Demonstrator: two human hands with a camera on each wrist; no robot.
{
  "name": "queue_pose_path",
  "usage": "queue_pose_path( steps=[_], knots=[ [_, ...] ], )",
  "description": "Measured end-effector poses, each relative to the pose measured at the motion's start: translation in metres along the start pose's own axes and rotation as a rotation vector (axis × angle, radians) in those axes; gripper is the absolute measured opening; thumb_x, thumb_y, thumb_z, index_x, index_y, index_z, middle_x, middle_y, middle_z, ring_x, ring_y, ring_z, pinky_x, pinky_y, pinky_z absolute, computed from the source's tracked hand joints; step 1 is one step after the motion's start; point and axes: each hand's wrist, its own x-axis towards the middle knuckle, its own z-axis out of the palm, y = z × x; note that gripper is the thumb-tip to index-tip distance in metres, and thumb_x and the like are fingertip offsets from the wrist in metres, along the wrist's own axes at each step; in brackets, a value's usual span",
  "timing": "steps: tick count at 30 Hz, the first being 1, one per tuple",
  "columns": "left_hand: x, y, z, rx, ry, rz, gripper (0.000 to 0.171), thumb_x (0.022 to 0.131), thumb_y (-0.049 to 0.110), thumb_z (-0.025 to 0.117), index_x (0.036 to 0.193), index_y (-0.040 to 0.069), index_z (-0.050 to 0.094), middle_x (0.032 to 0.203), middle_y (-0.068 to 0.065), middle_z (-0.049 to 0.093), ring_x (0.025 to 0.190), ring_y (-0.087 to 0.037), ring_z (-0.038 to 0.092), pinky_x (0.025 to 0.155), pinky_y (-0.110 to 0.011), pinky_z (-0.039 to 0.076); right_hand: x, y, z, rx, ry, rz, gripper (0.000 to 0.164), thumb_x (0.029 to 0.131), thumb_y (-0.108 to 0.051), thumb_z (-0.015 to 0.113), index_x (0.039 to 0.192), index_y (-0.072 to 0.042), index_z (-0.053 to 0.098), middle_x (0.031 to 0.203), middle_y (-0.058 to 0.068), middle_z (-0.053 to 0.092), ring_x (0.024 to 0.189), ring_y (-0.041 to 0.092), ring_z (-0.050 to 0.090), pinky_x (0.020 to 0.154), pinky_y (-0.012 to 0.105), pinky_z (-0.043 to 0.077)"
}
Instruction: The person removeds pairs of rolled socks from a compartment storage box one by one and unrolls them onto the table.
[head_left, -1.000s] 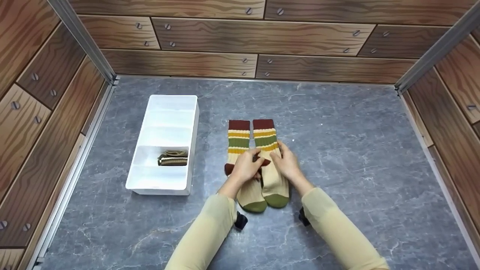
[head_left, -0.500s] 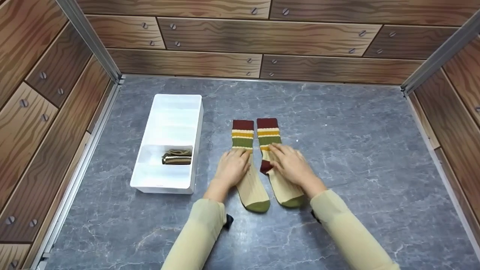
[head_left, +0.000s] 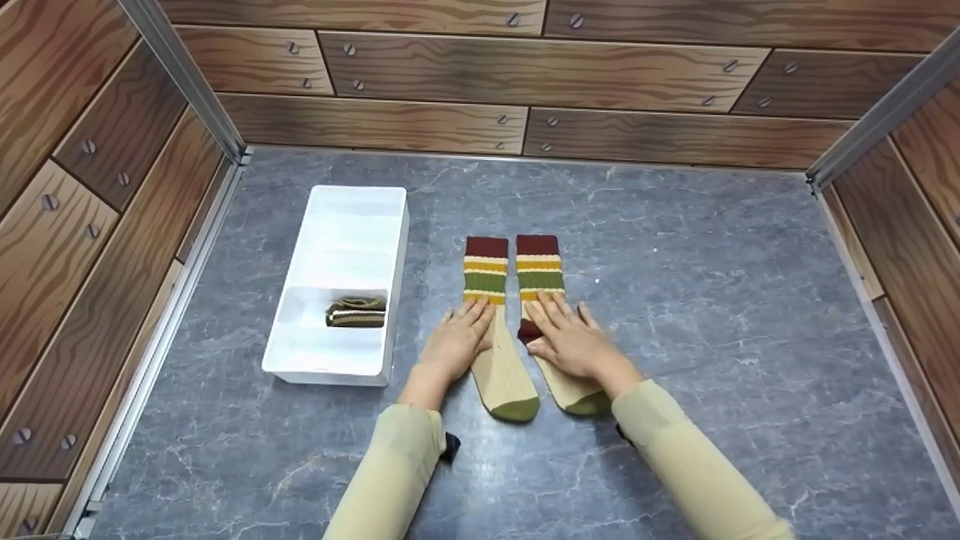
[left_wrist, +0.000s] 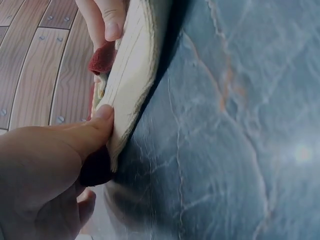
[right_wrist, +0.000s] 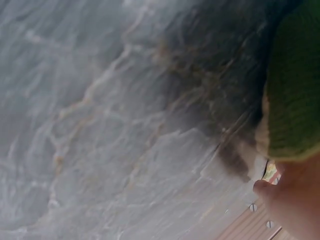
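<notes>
A: What's going on at the bottom of the frame?

B: Two pale sleeves at the bottom edge. Just above, a bit right of center, are the green toes of the left sock and right sock. They lie side by side, toes toward the person, striped cuffs up the frame.

A: Hands gripping them?

B: Nope. Left hand has its fingers straight, resting along the left sock's outer edge. Right hand is palm down, fingers spread across the right sock. In the left wrist view the thumb sits on the knit beside a dark red patch; the right wrist view is too blurry to add much.

A: Why so flat?

B: My guess: straight fingers press stretchy ribbing without bunching it. The gap between the socks probably keeps each one under its own hand.

A: And that white thing?

B: Divided tray, left of center, well apart from the right hand, likely so it's out of the way. A dark folded bundle is in a lower compartment, snug against the right wall. Farther back there's grey marbled surface, then the wood-plank wall up top.
</notes>
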Motion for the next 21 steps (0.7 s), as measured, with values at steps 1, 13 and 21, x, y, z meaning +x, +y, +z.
queue_pose_path(
  steps=[1, 13, 21],
  knots=[
    [0.0, 0.0, 0.0, -0.002, 0.002, -0.004, 0.058, 0.096, 0.029, 0.053, 0.146, 0.005, 0.037, 0.153, -0.011, 0.029, 0.14, -0.029, 0.026, 0.111, -0.049, 0.023, 0.001, -0.001, 0.0, -0.002, 0.001, 0.005, 0.07, 0.099, -0.048, 0.04, 0.154, -0.015, 0.013, 0.159, 0.012, 0.001, 0.144, 0.032, -0.002, 0.112, 0.057, 0.001],
    [-0.006, 0.004, -0.012, 0.149, 0.017, -0.16, 0.052, 0.094, 0.022, 0.054, 0.143, 0.009, 0.044, 0.15, -0.007, 0.037, 0.138, -0.03, 0.032, 0.113, -0.048, 0.019, 0.017, -0.022, 0.003, -0.009, -0.018, 0.015, 0.071, 0.098, -0.05, 0.039, 0.154, -0.015, 0.011, 0.159, 0.01, -0.001, 0.144, 0.031, -0.004, 0.113, 0.055, 0.0],
    [-0.009, 0.002, -0.02, 0.157, -0.049, -0.326, 0.049, 0.099, 0.012, 0.039, 0.147, 0.01, 0.037, 0.153, -0.007, 0.031, 0.139, -0.03, 0.028, 0.115, -0.045, 0.014, 0.032, -0.038, 0.005, -0.016, -0.027, 0.038, 0.072, 0.098, -0.052, 0.037, 0.154, -0.017, 0.008, 0.159, 0.01, -0.004, 0.144, 0.03, -0.006, 0.113, 0.053, -0.001]
  ],
)
